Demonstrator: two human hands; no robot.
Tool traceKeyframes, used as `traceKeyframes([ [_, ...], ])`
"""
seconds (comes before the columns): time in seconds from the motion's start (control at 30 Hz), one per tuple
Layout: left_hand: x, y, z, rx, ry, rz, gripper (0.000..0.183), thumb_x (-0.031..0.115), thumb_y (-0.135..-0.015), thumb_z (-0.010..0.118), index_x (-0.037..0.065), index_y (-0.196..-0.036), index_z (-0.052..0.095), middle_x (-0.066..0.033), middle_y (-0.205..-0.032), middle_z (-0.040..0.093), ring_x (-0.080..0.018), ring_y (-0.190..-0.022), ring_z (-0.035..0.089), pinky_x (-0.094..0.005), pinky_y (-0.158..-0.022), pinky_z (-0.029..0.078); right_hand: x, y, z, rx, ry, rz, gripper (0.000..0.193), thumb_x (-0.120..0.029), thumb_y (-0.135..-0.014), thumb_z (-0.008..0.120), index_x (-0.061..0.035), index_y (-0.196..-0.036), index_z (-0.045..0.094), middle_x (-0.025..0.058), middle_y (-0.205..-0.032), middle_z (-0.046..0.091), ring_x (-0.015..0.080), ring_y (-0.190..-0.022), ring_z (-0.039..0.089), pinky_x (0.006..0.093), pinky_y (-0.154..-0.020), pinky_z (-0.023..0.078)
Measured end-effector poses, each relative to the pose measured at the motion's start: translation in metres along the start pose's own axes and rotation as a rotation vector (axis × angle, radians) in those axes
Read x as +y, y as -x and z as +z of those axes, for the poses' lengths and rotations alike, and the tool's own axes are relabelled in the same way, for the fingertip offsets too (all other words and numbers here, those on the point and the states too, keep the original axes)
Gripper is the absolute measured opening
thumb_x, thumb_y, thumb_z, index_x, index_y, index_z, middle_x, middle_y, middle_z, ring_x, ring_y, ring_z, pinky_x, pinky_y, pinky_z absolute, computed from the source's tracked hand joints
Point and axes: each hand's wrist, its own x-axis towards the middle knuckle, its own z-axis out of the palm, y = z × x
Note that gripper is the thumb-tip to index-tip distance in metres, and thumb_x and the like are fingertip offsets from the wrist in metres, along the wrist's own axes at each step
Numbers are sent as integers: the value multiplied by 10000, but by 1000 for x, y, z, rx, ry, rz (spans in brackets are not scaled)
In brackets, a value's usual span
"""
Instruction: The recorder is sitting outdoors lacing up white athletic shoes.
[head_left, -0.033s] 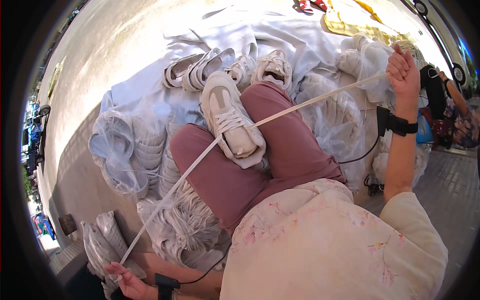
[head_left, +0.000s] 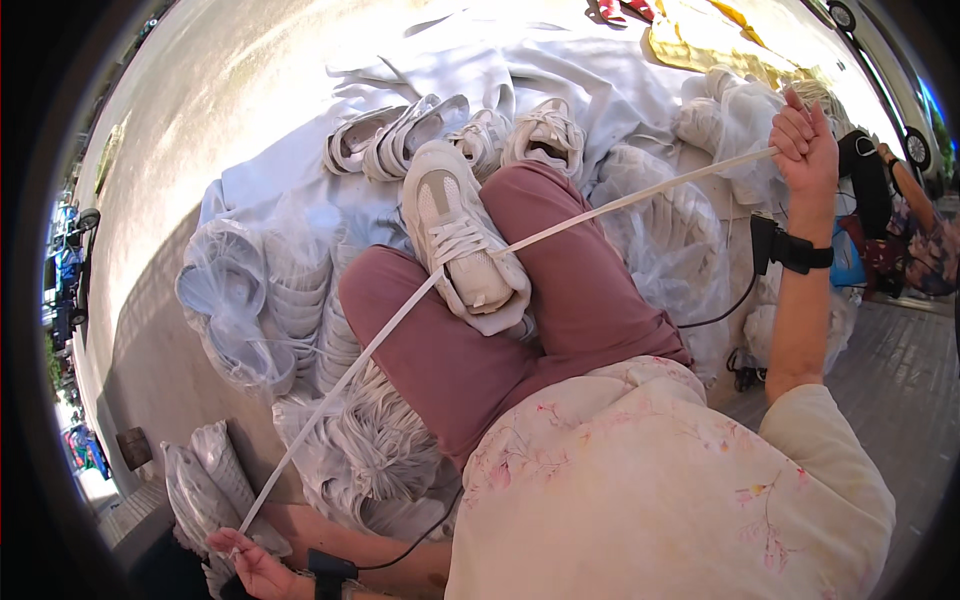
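Shoelace (head_left: pixel 371 350) links left hand (head_left: pixel 256 568), shoe (head_left: pixel 441 200), right hand (head_left: pixel 806 148).

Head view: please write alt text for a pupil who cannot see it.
A seated person's left hand and right hand hold a pale shoelace taut to either side from an off-white sneaker between the knees. Around them lie clear plastic bags of pale footwear, a bundle of laces, and more sneakers on a pale sheet.

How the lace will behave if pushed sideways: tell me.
The lace probably gives a little and springs back, being drawn straight from the shoe to the left hand and right hand. It is likely light, looking thin and narrow. Let go, it would probably droop like the bunched laces.
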Motion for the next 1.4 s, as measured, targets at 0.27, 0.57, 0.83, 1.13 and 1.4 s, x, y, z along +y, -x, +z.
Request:
traceKeyframes([
  [0.27, -60, 38, 97, 198, -350, -92, 204, 26, -932, 443, -38, -1122, 480, -180, -1115, 554, -258, -1038, 567, -380, -962, 450, 153, 80, 69, -123, 630, 824, 480, -381, -1002, 388, 44, -1012, 612, -50, -600, 416, 17, -417, 280, 180, -343, 210],
  [0.57, -198, 57, 208, -502, -687, -524, 259, 137, -966, 448, -6, -1183, 443, -153, -1047, 619, -185, -867, 621, -304, -850, 475, 266, 119, 77, 108, 265, 1219, 289, -307, -975, 471, -58, -1094, 558, 8, -688, 534, 55, -427, 350, 206, -354, 244],
  [0.83, -290, 104, 259, -656, -476, -713, 303, -24, -878, 414, -2, -1180, 397, -215, -1198, 550, -288, -1127, 558, -370, -1013, 409, 281, 118, 66, 178, -212, 1169, 194, -310, -958, 513, -117, -944, 500, -17, -698, 536, 51, -447, 310, 200, -362, 236],
  [1.13, -278, 111, 307, -770, -1395, -815, 285, 256, -1006, 417, 35, -1089, 575, -170, -1020, 645, -223, -801, 668, -333, -716, 506, 296, 102, 64, 18, -118, 1276, 286, -416, -948, 533, -140, -895, 480, -37, -644, 481, 27, -439, 285, 185, -345, 210],
  [1.4, -278, 117, 316, -1023, -1896, 638, 236, 176, -934, 519, 132, -1133, 638, -155, -1142, 582, -310, -1016, 580, -467, -885, 423, 292, 99, 66, 34, 6, 1292, 339, -428, -951, 524, -117, -819, 490, -26, -616, 474, 32, -432, 295, 192, -331, 192],
])
